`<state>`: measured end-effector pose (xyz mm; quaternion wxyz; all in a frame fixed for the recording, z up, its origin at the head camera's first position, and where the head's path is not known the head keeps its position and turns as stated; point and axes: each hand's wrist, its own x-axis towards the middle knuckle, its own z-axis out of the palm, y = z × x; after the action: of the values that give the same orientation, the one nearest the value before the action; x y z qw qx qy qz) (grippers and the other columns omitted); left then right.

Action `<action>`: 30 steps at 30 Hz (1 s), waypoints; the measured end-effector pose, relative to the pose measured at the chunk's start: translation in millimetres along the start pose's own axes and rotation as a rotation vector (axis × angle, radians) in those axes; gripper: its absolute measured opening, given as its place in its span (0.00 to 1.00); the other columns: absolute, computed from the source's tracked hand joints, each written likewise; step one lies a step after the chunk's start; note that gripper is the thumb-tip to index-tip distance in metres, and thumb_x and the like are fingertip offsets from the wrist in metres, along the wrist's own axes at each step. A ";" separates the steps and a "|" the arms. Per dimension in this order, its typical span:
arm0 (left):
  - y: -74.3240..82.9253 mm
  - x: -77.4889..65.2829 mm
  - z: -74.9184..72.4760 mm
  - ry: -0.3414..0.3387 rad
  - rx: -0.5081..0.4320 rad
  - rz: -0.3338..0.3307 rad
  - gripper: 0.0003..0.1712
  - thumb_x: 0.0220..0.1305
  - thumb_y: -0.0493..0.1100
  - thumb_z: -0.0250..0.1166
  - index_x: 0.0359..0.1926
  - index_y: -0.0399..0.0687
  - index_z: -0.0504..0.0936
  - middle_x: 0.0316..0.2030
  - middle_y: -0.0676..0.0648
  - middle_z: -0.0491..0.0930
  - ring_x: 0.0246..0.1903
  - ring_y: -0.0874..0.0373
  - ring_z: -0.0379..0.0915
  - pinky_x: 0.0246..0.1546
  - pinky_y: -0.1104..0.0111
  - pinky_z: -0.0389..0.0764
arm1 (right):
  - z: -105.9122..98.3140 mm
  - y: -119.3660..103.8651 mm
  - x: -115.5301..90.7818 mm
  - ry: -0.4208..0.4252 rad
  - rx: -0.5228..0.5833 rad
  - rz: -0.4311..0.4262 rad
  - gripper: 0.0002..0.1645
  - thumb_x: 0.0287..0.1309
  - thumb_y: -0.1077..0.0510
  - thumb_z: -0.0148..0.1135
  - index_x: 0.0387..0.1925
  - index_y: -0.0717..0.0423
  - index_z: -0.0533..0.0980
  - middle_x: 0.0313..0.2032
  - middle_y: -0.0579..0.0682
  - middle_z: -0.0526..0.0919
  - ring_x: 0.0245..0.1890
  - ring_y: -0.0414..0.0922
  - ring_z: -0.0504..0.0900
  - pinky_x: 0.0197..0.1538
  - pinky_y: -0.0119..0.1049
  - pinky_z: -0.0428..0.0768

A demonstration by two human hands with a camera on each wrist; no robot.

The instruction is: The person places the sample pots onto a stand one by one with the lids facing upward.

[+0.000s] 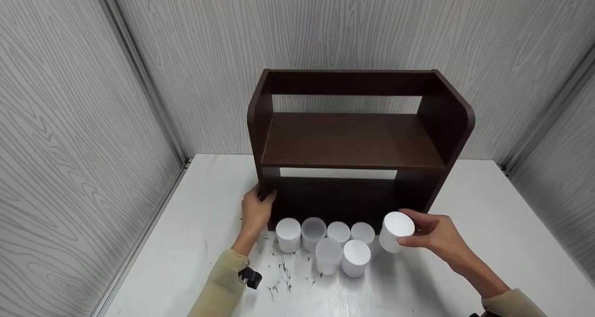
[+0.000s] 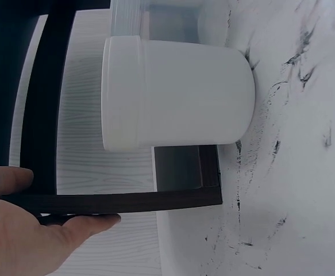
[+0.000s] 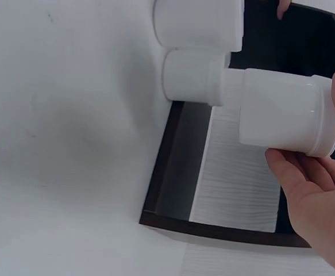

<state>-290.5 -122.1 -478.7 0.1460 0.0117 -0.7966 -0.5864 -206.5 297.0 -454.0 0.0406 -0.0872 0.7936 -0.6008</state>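
My right hand [image 1: 434,235] holds a white lidded jar [image 1: 396,231] by its upper part, off the table. In the right wrist view the thumb lies at the lid of this jar [image 3: 282,112] and the fingers are on its other side. My left hand [image 1: 257,210] grips the left side panel of a dark brown wooden shelf [image 1: 353,140], thumb inside and fingers outside. Before the shelf's lower opening stand several jars, among them a white one [image 1: 288,235] at the left end, a translucent one [image 1: 314,233] beside it, and another translucent one [image 1: 328,256] nearer me.
A white table [image 1: 214,177] with dark scuff marks lies under everything. Grey wood-grain walls [image 1: 200,38] close in the back and both sides. The shelf's middle board [image 1: 353,140] has a raised panel on each side.
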 end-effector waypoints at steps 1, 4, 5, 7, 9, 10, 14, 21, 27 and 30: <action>0.0 -0.1 0.2 0.000 0.004 -0.001 0.23 0.75 0.41 0.64 0.65 0.33 0.80 0.59 0.33 0.82 0.63 0.39 0.76 0.65 0.49 0.74 | 0.3 -3.9 -0.7 0.000 -0.001 -0.003 0.42 0.50 0.65 0.82 0.68 0.68 0.76 0.59 0.61 0.84 0.50 0.45 0.88 0.51 0.36 0.84; 0.2 -0.1 0.5 0.010 0.014 -0.003 0.23 0.74 0.41 0.64 0.64 0.33 0.81 0.58 0.33 0.82 0.62 0.39 0.77 0.64 0.49 0.75 | 1.5 -15.6 -1.9 -0.008 0.003 -0.014 0.43 0.50 0.66 0.83 0.67 0.68 0.76 0.59 0.62 0.84 0.50 0.45 0.87 0.51 0.36 0.85; 0.4 0.0 0.6 0.012 0.014 -0.003 0.23 0.74 0.41 0.64 0.64 0.33 0.81 0.58 0.33 0.83 0.61 0.39 0.77 0.64 0.49 0.75 | 2.1 -19.6 -2.4 -0.008 0.002 -0.017 0.43 0.49 0.66 0.83 0.67 0.68 0.76 0.58 0.61 0.84 0.50 0.45 0.87 0.50 0.36 0.85; 0.4 0.2 0.6 0.016 0.014 0.001 0.22 0.74 0.41 0.64 0.63 0.32 0.81 0.57 0.33 0.83 0.61 0.39 0.77 0.63 0.49 0.76 | 3.4 -27.2 -2.6 -0.010 0.004 -0.028 0.43 0.49 0.66 0.83 0.67 0.69 0.76 0.58 0.61 0.85 0.50 0.45 0.87 0.50 0.35 0.85; 0.4 0.5 0.7 0.019 0.012 0.006 0.22 0.74 0.40 0.65 0.62 0.32 0.81 0.56 0.33 0.83 0.60 0.39 0.78 0.63 0.49 0.76 | 4.8 -34.6 -2.5 -0.015 0.008 -0.038 0.43 0.48 0.66 0.83 0.67 0.69 0.76 0.57 0.61 0.85 0.50 0.45 0.87 0.50 0.35 0.85; 0.3 0.5 0.7 0.019 0.011 0.008 0.21 0.74 0.40 0.65 0.62 0.32 0.82 0.56 0.33 0.83 0.60 0.40 0.78 0.62 0.49 0.76 | 5.6 -38.1 -2.4 -0.016 0.011 -0.042 0.43 0.48 0.66 0.83 0.66 0.69 0.76 0.56 0.61 0.86 0.50 0.45 0.87 0.50 0.35 0.85; -0.1 0.7 1.4 0.015 0.007 0.007 0.21 0.74 0.40 0.65 0.62 0.32 0.81 0.56 0.34 0.83 0.60 0.40 0.78 0.62 0.49 0.77 | 8.5 -51.7 -2.6 -0.033 0.024 -0.054 0.43 0.47 0.67 0.83 0.67 0.70 0.76 0.55 0.59 0.87 0.50 0.45 0.88 0.51 0.36 0.85; -2.1 0.8 0.8 0.012 0.015 0.016 0.23 0.74 0.39 0.64 0.64 0.31 0.80 0.58 0.32 0.82 0.61 0.39 0.78 0.63 0.49 0.77 | 15.4 -77.5 -4.6 -0.066 0.039 -0.068 0.44 0.49 0.68 0.82 0.67 0.71 0.75 0.56 0.61 0.86 0.50 0.44 0.88 0.51 0.35 0.85; -3.4 0.3 0.1 -0.006 -0.002 0.010 0.25 0.75 0.37 0.62 0.67 0.28 0.76 0.60 0.31 0.80 0.63 0.38 0.76 0.64 0.49 0.76 | 18.7 -99.7 -1.5 -0.057 0.056 -0.050 0.45 0.48 0.68 0.83 0.69 0.70 0.74 0.53 0.59 0.87 0.50 0.45 0.88 0.50 0.37 0.86; -3.8 -1.3 -0.5 -0.027 -0.016 0.005 0.27 0.76 0.38 0.60 0.70 0.27 0.73 0.62 0.30 0.78 0.64 0.37 0.74 0.65 0.48 0.74 | 20.3 -109.1 1.0 -0.061 0.072 -0.064 0.44 0.49 0.69 0.82 0.68 0.70 0.74 0.52 0.58 0.88 0.50 0.46 0.88 0.50 0.39 0.86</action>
<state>-289.7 -123.5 -482.5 0.1369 0.0007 -0.7939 -0.5925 -194.3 248.9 -354.8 0.0485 -0.1290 0.7667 -0.6270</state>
